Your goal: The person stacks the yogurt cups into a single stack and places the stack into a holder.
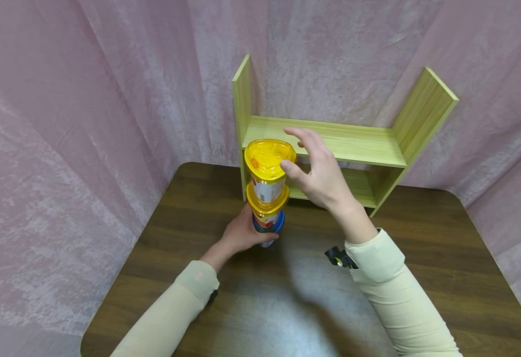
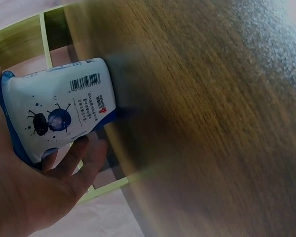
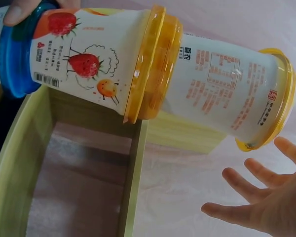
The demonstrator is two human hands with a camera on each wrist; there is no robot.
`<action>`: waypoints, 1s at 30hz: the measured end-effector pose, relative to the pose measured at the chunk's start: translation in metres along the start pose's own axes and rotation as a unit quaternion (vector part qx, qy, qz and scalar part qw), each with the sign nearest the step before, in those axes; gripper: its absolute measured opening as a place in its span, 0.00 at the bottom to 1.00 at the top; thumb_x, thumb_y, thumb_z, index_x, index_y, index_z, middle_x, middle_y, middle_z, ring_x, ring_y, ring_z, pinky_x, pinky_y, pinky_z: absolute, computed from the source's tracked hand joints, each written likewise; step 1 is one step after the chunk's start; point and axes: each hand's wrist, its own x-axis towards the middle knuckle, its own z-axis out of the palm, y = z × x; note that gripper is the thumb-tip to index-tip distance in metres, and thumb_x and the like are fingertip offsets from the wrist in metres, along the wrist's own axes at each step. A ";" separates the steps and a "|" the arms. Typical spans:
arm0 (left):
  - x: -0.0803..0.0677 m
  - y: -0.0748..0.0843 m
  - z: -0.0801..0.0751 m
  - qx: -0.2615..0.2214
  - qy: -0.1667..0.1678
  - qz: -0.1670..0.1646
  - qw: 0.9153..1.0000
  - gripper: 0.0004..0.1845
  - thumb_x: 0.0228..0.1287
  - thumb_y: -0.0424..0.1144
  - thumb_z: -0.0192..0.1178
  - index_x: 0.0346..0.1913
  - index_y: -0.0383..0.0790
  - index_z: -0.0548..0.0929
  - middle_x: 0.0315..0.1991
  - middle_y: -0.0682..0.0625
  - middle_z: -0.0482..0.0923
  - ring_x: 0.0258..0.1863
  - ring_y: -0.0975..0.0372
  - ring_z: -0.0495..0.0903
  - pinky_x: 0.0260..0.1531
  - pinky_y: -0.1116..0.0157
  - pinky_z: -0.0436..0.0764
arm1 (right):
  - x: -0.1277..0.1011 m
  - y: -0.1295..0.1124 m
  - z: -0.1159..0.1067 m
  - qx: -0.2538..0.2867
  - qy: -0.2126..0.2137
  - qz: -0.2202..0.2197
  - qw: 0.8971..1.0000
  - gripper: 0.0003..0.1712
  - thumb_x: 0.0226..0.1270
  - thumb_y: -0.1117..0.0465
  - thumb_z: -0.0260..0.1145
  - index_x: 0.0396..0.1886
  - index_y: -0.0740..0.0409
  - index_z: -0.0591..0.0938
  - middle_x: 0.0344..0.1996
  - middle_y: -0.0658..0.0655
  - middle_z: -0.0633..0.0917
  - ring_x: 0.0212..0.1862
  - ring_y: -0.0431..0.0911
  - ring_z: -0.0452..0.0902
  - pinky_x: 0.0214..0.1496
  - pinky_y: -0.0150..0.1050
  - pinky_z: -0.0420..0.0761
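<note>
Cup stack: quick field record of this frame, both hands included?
stack: three cups, upright on the table
top cup: yellow lid
middle cup: yellow lid, strawberry print
bottom cup: blue lid, white body
left hand: grips the bottom cup
right hand: fingers spread, thumb tip at the top lid's rim, holds nothing
shelf: green wood, behind the stack
backdrop: pink curtain

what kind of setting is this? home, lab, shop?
Likely a staged recording booth, not a home: pink curtain drapes all sides of a brown wooden table, which bears only a small bare shelf unit and stacked cups.
</note>
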 end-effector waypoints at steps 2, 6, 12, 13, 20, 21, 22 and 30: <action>0.000 0.000 0.000 0.002 -0.001 0.000 1.000 0.53 0.37 0.67 0.72 0.66 0.60 0.54 0.57 0.59 0.67 0.53 0.62 0.74 0.52 0.52 0.75 | -0.001 0.001 -0.001 0.002 0.001 0.001 1.000 0.48 0.57 0.21 0.46 0.66 0.49 0.69 0.62 0.50 0.71 0.55 0.51 0.69 0.53 0.53 0.70; 0.000 0.001 -0.001 0.003 -0.003 -0.006 1.000 0.54 0.35 0.71 0.69 0.67 0.61 0.54 0.56 0.59 0.67 0.52 0.63 0.74 0.52 0.53 0.75 | -0.004 0.004 -0.002 0.004 -0.001 0.001 1.000 0.49 0.56 0.21 0.45 0.65 0.50 0.69 0.61 0.51 0.72 0.55 0.52 0.70 0.54 0.53 0.70; -0.001 0.000 -0.002 -0.004 -0.009 -0.008 1.000 0.54 0.36 0.70 0.70 0.67 0.62 0.53 0.57 0.61 0.67 0.53 0.64 0.73 0.53 0.54 0.75 | -0.008 0.009 -0.002 0.002 0.000 0.011 1.000 0.49 0.56 0.21 0.45 0.66 0.48 0.69 0.62 0.50 0.72 0.56 0.52 0.70 0.56 0.51 0.70; -0.001 0.000 -0.002 -0.006 -0.010 -0.007 1.000 0.54 0.37 0.68 0.70 0.67 0.62 0.53 0.57 0.61 0.67 0.53 0.64 0.73 0.53 0.54 0.75 | -0.009 0.010 -0.002 0.002 0.001 0.012 1.000 0.48 0.56 0.21 0.45 0.66 0.48 0.70 0.62 0.50 0.72 0.56 0.52 0.70 0.56 0.52 0.70; -0.002 0.000 -0.001 -0.009 0.002 -0.008 1.000 0.51 0.41 0.58 0.75 0.66 0.62 0.54 0.56 0.60 0.68 0.52 0.63 0.74 0.53 0.53 0.75 | -0.014 0.014 -0.003 0.004 0.027 0.015 1.000 0.47 0.59 0.22 0.45 0.65 0.50 0.71 0.59 0.53 0.74 0.54 0.56 0.71 0.53 0.55 0.70; -0.002 0.000 -0.001 -0.009 0.002 -0.008 1.000 0.51 0.41 0.58 0.75 0.66 0.62 0.54 0.56 0.60 0.68 0.52 0.63 0.74 0.53 0.53 0.75 | -0.014 0.015 -0.003 0.004 0.032 0.018 0.999 0.46 0.59 0.23 0.45 0.64 0.50 0.71 0.59 0.53 0.74 0.54 0.56 0.71 0.53 0.56 0.70; -0.002 0.000 -0.001 -0.007 0.003 -0.007 1.000 0.51 0.41 0.57 0.75 0.66 0.62 0.54 0.56 0.60 0.67 0.52 0.63 0.74 0.53 0.53 0.75 | -0.015 0.015 -0.003 0.005 0.036 0.022 0.999 0.46 0.59 0.23 0.45 0.64 0.50 0.71 0.59 0.53 0.74 0.54 0.56 0.71 0.53 0.56 0.70; -0.002 -0.002 -0.003 -0.010 0.003 -0.006 1.000 0.51 0.42 0.58 0.74 0.67 0.64 0.53 0.57 0.61 0.67 0.53 0.63 0.73 0.54 0.53 0.74 | -0.017 0.019 -0.003 0.005 0.053 0.027 0.998 0.44 0.61 0.26 0.47 0.64 0.51 0.71 0.59 0.53 0.74 0.55 0.56 0.70 0.54 0.57 0.69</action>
